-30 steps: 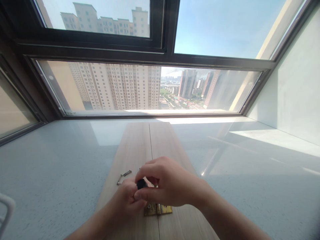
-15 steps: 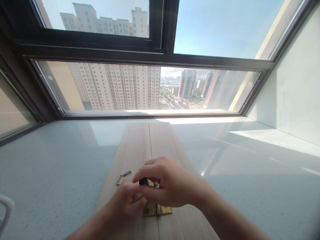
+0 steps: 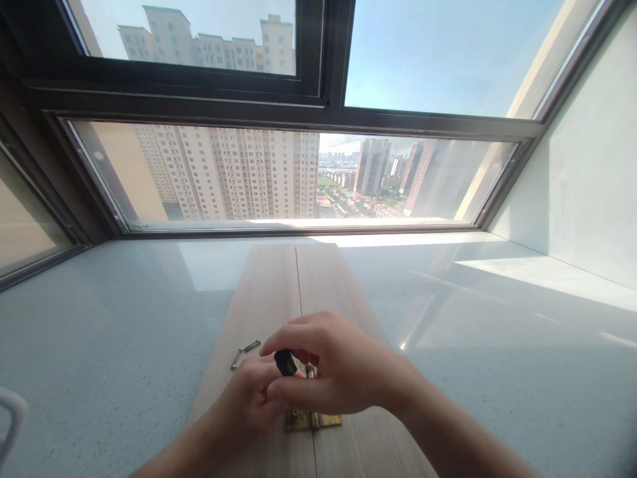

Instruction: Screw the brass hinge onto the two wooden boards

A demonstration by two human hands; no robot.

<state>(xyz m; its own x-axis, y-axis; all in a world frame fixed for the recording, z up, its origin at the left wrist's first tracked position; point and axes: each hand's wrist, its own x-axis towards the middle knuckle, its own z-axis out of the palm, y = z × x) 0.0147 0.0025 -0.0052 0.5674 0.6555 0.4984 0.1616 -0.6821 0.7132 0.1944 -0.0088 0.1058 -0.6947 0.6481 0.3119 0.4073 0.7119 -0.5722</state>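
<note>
A brass hinge (image 3: 326, 420) lies across the seam between two pale wooden boards (image 3: 269, 285), partly covered by my hands. Above it stands a screwdriver, its black handle end (image 3: 285, 363) pointing up towards me; the shaft and tip are hidden. My left hand (image 3: 253, 392) is closed low around the screwdriver, fingers bent and mostly covered. Over the handle, my right hand (image 3: 328, 365) has thumb and fingers apart on either side, with a gap showing around the black end. Just left of the hands, a few loose screws (image 3: 245, 354) rest on the left board.
The boards lie on a speckled pale sill (image 3: 124, 332) below a dark-framed window (image 3: 343, 119). A white wall (image 3: 592, 166) rises at the right. A white curved object (image 3: 14, 418) pokes in at the left edge.
My right thumb and fingers have spread away from the black handle, which they pinched before, and more of it shows. The left hand, hinge and screws are nearly unchanged.
</note>
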